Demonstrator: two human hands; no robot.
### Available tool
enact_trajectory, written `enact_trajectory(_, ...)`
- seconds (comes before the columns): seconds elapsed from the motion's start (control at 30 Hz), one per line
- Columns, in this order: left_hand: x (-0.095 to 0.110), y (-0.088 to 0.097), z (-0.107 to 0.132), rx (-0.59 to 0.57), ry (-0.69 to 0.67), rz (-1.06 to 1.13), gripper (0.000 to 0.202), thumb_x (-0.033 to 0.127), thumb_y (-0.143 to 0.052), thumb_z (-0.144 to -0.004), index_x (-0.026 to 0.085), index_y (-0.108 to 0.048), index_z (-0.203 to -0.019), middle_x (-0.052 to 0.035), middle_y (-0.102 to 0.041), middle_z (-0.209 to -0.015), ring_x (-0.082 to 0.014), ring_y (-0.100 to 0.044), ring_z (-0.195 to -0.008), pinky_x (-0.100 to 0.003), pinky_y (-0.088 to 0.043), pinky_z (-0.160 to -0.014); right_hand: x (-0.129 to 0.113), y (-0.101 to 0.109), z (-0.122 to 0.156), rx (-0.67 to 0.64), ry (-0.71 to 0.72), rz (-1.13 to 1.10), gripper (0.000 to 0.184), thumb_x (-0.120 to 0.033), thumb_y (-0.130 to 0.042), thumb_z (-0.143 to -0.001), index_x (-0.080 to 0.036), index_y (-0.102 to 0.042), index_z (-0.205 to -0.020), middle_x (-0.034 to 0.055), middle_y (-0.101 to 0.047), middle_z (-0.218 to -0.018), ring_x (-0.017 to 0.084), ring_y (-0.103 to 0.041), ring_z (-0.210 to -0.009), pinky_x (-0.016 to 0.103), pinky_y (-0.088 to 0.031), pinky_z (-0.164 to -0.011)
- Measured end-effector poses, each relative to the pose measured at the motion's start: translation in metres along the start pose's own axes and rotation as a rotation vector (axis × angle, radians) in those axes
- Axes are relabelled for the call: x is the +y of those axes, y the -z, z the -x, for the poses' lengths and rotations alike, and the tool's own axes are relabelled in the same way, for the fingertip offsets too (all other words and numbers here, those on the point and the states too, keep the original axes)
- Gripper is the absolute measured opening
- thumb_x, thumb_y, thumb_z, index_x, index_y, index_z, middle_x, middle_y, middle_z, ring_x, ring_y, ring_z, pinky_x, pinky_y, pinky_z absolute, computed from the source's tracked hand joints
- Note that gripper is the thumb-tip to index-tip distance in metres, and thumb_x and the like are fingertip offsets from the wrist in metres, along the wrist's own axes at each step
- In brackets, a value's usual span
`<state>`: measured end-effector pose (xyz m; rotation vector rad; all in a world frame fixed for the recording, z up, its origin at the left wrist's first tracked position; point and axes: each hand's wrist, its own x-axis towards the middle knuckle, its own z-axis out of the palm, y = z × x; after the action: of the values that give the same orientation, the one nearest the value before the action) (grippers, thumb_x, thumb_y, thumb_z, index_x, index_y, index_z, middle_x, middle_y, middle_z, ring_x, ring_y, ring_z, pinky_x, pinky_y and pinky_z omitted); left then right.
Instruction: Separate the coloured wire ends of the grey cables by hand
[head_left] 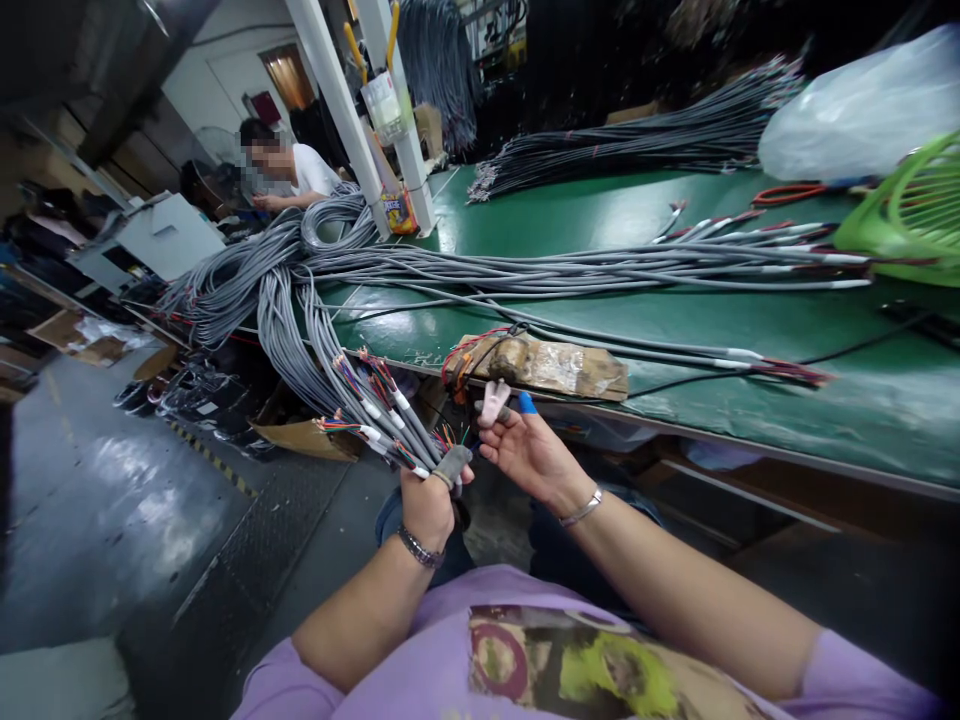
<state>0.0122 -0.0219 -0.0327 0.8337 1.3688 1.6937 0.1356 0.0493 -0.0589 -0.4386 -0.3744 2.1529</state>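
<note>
Cables (319,345), grey, ten o'clock of left hand (435,482); its fingers closed round them. Pink piece (494,402), eleven o'clock of right hand (534,456); fingers curled, grip cannot be told. Taped block (559,366), one o'clock, on counter (570,213).

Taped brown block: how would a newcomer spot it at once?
Find the green bench and follow its near edge to the right hand. Just beyond that hand lies the block, chunky and brown with shiny tape, unlike the long grey cables behind it.
</note>
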Motion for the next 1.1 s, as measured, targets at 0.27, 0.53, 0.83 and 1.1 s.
enact_trajectory(0.27, -0.005, 0.012, -0.002, -0.034, 0.043, -0.055, 0.024, 0.033, -0.075, -0.064, 0.014, -0.065, -0.055, -0.0012, -0.060, -0.047, -0.0099, -0.051, -0.041, -0.023, -0.041, -0.045, 0.006, 0.011, 0.012, 0.048, -0.044, 0.095, 0.027, -0.047, -0.066, -0.078, -0.021, -0.066, -0.079, 0.0018, -0.068, -0.078, 0.011, -0.061, -0.065, 0.024, -0.051, -0.061)
enact_trajectory(0.53, 0.006, 0.021, -0.011, -0.079, 0.177, 0.141, 0.030, 0.037, -0.081, -0.054, 0.012, -0.071, -0.066, -0.0063, -0.069, -0.059, -0.0161, -0.063, -0.053, -0.027, -0.049, -0.054, 0.005, 0.015, 0.024, 0.079, -0.002, 0.242, 0.022, -0.044, -0.073, -0.072, -0.023, -0.069, -0.077, 0.0014, -0.066, -0.078, 0.013, -0.059, -0.067, 0.026, -0.051, -0.062)
enact_trajectory(0.83, 0.020, 0.044, -0.019, -0.200, 0.222, 0.204, 0.036, 0.042, -0.074, -0.061, 0.013, -0.074, -0.081, -0.0076, -0.070, -0.064, -0.0146, -0.063, -0.055, -0.023, -0.042, -0.051, 0.009, -0.003, 0.045, 0.079, 0.161, 0.518, 0.023, -0.041, -0.073, -0.071, -0.022, -0.071, -0.083, 0.0024, -0.064, -0.075, 0.012, -0.053, -0.062, 0.027, -0.047, -0.060)
enact_trajectory(1.1, 0.015, 0.031, -0.007, -0.132, 0.100, 0.083, 0.023, 0.037, -0.074, -0.062, 0.015, -0.069, -0.061, 0.0022, -0.051, -0.040, -0.0097, -0.047, -0.039, -0.025, -0.041, -0.045, 0.017, -0.061, 0.059, -0.239, 0.298, 1.038, 0.015, -0.036, -0.070, -0.075, -0.024, -0.072, -0.084, 0.0034, -0.068, -0.079, 0.019, -0.058, -0.075, 0.034, -0.048, -0.072)
